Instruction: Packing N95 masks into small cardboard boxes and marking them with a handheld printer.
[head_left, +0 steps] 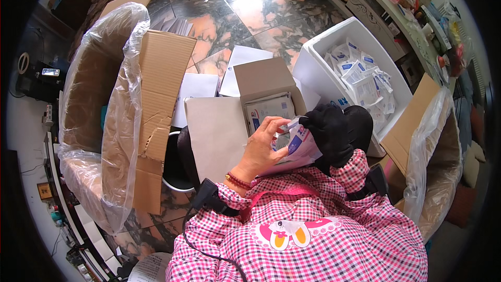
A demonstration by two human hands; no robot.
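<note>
My bare left hand, with a beaded bracelet at the wrist, has its fingers and thumb curled on a white plastic packet with blue and red print. My right hand, in a black glove, pinches the packet's upper right edge. Something greyish shows between the left fingers and thumb, too small to make out. Just beyond my hands an open cardboard box holds similar flat packets. A pale flat board lies to the left of the box, over my lap.
A white foam box at the right holds many loose packets. Large plastic-lined cartons stand at the left and right. White boxes lie on the marbled floor. A bin stands left of my knee.
</note>
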